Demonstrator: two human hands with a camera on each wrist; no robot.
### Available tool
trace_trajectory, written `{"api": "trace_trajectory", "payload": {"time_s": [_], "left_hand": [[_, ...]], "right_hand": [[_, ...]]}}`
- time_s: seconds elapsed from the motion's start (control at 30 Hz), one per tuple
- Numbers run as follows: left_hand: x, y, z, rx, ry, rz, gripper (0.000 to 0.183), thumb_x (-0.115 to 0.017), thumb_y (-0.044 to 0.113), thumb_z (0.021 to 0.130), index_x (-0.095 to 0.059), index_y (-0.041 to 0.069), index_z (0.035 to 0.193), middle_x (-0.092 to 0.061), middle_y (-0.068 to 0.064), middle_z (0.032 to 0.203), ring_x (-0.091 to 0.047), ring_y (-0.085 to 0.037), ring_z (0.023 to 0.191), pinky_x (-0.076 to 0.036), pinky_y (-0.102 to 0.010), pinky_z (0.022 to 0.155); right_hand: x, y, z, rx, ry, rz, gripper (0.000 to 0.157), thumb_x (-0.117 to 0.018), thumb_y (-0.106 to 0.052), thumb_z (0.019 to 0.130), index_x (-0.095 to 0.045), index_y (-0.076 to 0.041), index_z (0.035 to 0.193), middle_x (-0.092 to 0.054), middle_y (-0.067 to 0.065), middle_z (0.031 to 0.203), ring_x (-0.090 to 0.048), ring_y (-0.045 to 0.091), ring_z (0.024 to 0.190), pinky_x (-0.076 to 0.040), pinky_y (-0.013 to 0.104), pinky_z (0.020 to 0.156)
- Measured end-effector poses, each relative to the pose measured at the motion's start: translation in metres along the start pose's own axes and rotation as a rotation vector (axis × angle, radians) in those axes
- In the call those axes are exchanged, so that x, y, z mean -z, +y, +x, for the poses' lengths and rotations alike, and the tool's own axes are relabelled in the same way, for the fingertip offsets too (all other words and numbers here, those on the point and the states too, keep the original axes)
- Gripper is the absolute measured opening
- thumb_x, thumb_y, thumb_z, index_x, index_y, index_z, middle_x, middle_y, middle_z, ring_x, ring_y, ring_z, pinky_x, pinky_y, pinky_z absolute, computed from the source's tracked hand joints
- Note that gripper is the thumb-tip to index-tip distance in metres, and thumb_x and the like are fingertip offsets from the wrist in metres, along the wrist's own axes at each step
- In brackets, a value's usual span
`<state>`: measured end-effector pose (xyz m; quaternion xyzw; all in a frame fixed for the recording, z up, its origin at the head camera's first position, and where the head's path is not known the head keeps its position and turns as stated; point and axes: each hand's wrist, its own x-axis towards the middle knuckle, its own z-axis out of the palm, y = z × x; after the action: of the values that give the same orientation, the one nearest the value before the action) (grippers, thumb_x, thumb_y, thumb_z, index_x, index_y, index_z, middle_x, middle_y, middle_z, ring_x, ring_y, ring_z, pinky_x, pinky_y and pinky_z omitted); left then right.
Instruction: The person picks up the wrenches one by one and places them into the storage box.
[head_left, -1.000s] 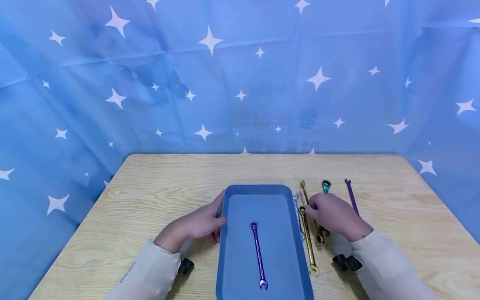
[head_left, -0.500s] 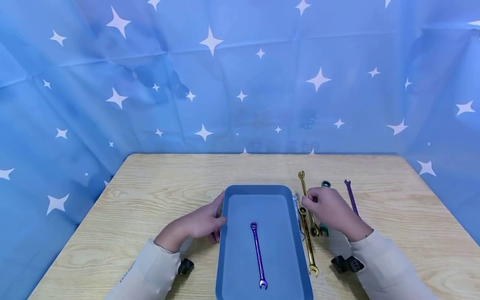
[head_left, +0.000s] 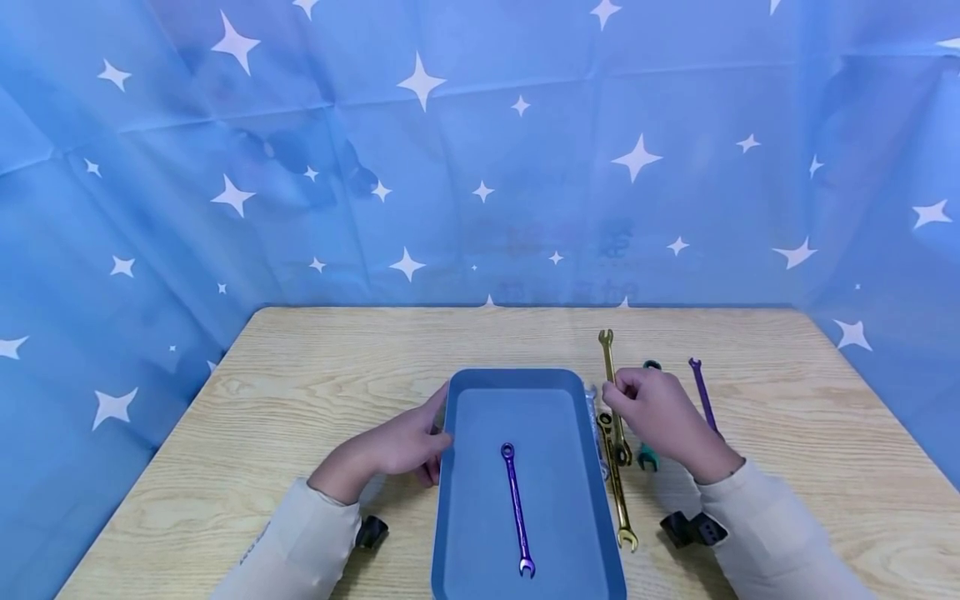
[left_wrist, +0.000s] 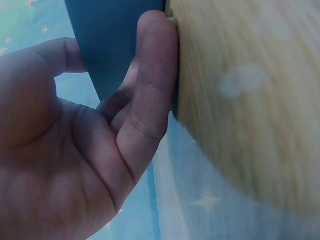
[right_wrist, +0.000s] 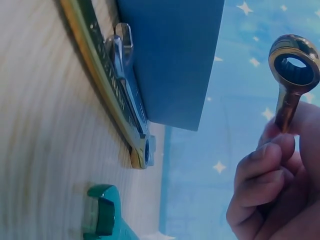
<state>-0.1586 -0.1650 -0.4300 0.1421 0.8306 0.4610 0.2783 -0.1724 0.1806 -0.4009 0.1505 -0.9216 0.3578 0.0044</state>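
Note:
My right hand pinches a gold combination wrench near its middle. In the right wrist view, the wrench's ring end sticks up past the curled fingers, off the table. My left hand grips the left side of a blue tray, thumb over the rim and fingers against the outer wall. Inside the tray lies a purple wrench. Just right of the tray, a second gold wrench and a silver wrench lie along its wall.
A green wrench lies partly hidden beneath my right hand, and another purple wrench lies farther right. The wooden table ends at a blue star-patterned curtain.
The gold wrench in my right hand has shifted away from me and risen, turning a little more upright in view. More of the green wrench's near end shows. The left hand and tray stay put.

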Motion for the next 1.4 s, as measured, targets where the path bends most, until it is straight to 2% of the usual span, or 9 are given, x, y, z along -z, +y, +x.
{"api": "trace_trajectory", "payload": {"time_s": [0.37, 0.73, 1.03, 1.4], "left_hand": [[0.000, -0.001, 0.001, -0.007, -0.003, 0.003, 0.083, -0.041, 0.010, 0.103, 0.014, 0.032, 0.160, -0.068, -0.013, 0.065, -0.067, -0.026, 0.058, -0.060, -0.040, 0.057], [0.000, -0.001, 0.001, -0.003, 0.001, 0.006, 0.083, -0.042, 0.011, 0.102, 0.015, 0.030, 0.160, -0.068, -0.012, 0.065, -0.067, -0.026, 0.059, -0.060, -0.040, 0.058], [0.000, -0.001, 0.000, -0.009, 0.001, 0.004, 0.084, -0.041, 0.010, 0.102, 0.016, 0.030, 0.160, -0.068, -0.012, 0.065, -0.067, -0.026, 0.058, -0.060, -0.040, 0.058], [0.000, -0.001, 0.000, -0.005, 0.004, 0.008, 0.083, -0.042, 0.010, 0.103, 0.015, 0.030, 0.160, -0.068, -0.012, 0.065, -0.067, -0.026, 0.059, -0.060, -0.039, 0.058]], "right_hand": [[-0.001, -0.002, -0.002, 0.026, 0.029, 0.028, 0.044, -0.050, -0.023, 0.104, -0.037, -0.011, 0.064, -0.030, -0.006, 0.053, -0.031, 0.009, 0.044, -0.033, 0.026, 0.051], [-0.001, -0.003, -0.001, 0.027, 0.014, 0.070, 0.043, -0.050, -0.025, 0.105, -0.039, -0.011, 0.065, -0.036, -0.005, 0.050, -0.039, 0.012, 0.041, -0.039, 0.027, 0.049], [-0.001, -0.007, -0.003, 0.031, -0.003, 0.100, 0.045, -0.050, -0.030, 0.105, -0.039, -0.011, 0.066, -0.037, -0.005, 0.051, -0.039, 0.013, 0.042, -0.040, 0.028, 0.049], [-0.003, -0.013, -0.005, 0.037, -0.003, 0.101, 0.044, -0.052, -0.030, 0.105, -0.042, -0.012, 0.066, -0.039, -0.004, 0.052, -0.040, 0.014, 0.043, -0.039, 0.029, 0.048]]}}
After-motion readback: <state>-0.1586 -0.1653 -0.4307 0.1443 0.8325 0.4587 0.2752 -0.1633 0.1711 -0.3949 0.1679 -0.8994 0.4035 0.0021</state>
